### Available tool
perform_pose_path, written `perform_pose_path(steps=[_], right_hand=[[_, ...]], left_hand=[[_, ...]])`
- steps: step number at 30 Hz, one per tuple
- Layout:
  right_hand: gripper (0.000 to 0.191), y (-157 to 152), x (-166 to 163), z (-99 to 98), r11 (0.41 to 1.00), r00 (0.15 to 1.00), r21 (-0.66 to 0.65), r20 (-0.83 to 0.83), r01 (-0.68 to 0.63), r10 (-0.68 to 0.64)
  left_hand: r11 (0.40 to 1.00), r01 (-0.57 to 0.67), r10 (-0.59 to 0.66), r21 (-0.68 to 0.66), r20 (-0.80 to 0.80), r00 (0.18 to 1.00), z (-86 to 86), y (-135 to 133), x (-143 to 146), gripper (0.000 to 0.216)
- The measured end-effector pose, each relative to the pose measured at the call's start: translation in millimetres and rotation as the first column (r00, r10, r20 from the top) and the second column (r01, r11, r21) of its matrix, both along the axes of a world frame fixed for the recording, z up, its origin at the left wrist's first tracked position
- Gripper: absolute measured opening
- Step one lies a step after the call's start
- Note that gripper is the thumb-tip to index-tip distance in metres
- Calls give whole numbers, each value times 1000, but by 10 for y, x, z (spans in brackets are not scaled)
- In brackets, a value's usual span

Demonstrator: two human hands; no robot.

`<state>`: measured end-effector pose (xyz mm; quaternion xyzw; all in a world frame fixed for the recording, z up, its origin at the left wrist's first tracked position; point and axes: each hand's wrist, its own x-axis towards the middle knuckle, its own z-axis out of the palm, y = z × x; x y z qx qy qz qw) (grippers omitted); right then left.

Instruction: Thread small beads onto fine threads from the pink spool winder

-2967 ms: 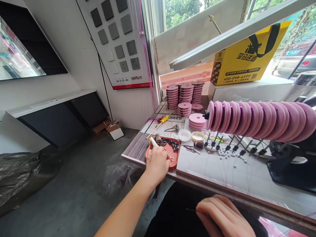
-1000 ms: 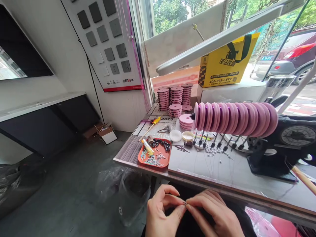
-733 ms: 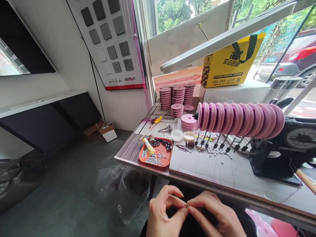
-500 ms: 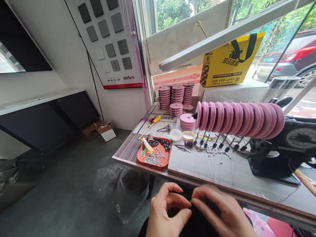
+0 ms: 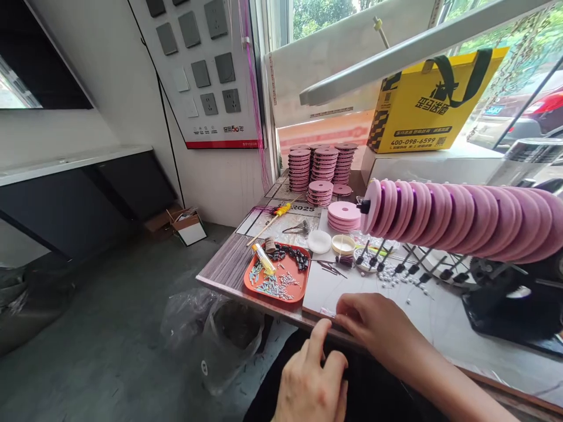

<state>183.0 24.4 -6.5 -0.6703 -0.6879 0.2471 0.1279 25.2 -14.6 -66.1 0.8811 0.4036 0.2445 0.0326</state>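
My left hand [image 5: 312, 375] is over my lap [image 5: 373, 384], index finger stretched forward, the others curled; I can't tell whether it holds anything. My right hand [image 5: 372, 316] is at the near edge of the board [image 5: 328, 291], fingertips drawn together, their grip hidden. Beyond lie the tray [image 5: 301, 283], left, loose beads [image 5: 393, 276], right, then stacked spools [image 5: 324, 167].

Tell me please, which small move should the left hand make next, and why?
Perhaps reach forward to the red tray: the left hand is over the lap, nothing clearly visible in its grasp, and small loose pieces lie in the tray.
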Motion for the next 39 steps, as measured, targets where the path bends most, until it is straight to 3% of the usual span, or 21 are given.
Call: perform_pose_path(steps=[7,15,30,34,39], right_hand=[[15,40,23,36,998,999,-46,-4,-41,41],[17,42,43,4,995,998,-75,-10,-69,68],[17,45,31,72,994,995,-80,61,-71,76],[16,-29,212,114,990,979,-135,193,-34,60],[16,-173,603,135,991,976,-132,215,-12,41]], left_hand=[[984,-27,67,174,-226,972,-39,44,101,14],[947,-116,194,300,-244,950,-73,-4,185,16],[925,-161,256,345,-251,933,-94,-11,205,17],[933,-164,254,321,-261,931,-86,-19,222,14],[960,-129,204,250,-306,930,-39,-3,214,13]])
